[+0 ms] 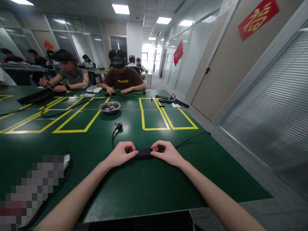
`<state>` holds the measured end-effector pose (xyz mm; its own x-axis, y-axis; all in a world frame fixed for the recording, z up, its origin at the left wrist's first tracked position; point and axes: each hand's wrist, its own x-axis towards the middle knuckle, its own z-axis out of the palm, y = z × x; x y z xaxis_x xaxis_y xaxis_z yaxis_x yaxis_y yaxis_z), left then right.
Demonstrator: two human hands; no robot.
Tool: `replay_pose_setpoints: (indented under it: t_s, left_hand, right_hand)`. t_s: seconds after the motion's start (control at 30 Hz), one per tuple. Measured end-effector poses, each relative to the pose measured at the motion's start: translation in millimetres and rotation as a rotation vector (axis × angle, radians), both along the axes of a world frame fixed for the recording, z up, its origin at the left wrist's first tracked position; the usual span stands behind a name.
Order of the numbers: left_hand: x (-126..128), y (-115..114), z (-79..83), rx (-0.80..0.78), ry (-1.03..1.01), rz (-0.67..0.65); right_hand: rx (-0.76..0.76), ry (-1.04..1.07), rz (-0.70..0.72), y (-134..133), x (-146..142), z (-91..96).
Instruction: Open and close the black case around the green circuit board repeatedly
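Note:
A small black power adapter (144,153) lies on the green tabletop between my two hands. At its left end, my left hand (123,154) is closed, thumb and fingertips pinching the edge. The right end is gripped the same way by my right hand (167,152), its fingers curled. From behind my left hand a black cord rises to a plug (119,126) lying on the table. Another black cable (192,139) runs from beside my right hand toward the table's right edge. Both cord joints at the adapter are hidden by my fingers.
Beyond the plug stands a metal bowl (110,107) with small pieces inside. Yellow tape (156,129) marks rectangles on the table. Black rod-like gear (172,101) lies at the far right. A long pixelated object (36,189) is at left. Two people sit across the table.

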<state>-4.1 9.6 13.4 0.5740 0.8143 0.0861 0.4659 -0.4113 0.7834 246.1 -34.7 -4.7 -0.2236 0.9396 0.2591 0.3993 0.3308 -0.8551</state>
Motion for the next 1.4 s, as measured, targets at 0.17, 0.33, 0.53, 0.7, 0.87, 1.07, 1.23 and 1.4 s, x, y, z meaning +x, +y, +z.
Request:
replay_pose_setpoints:
  t_s: [0.17,0.33,0.53,0.7,0.87,1.07,1.23,1.4]
  left_hand:
    - [0,0,-1.4,0.017,-0.001,-0.026]
    - [5,-1,-2.6,0.075,0.026,-0.019]
    - [14,-7,-7.2,0.276,0.186,-0.042]
    - [20,-11,-8.9,0.369,0.251,-0.068]
    - [35,-17,-7.7,0.447,0.396,-0.027]
    - [44,-21,-10.9,0.464,0.481,0.034]
    - [34,-15,-10.1,0.571,0.444,-0.016]
    - [22,-7,-8.5,0.526,0.488,-0.072]
  right_hand:
    - [0.116,-0.079,0.024,-1,-1,0.4]
    - [0.034,-0.112,0.062,-1,-1,-0.1]
    - [0.136,-0.247,0.063,-4,-7,2.0]
    - [0.189,-0.428,0.032,-6,-14,1.9]
    - [0.115,-0.381,0.019,-10,-17,3.4]
    - [0.079,-0.451,-0.019,-13,-23,7.0]
    - [0.156,-0.486,-0.005,-12,-20,6.9]
    - [0.200,-0.455,0.068,-11,-13,6.2]
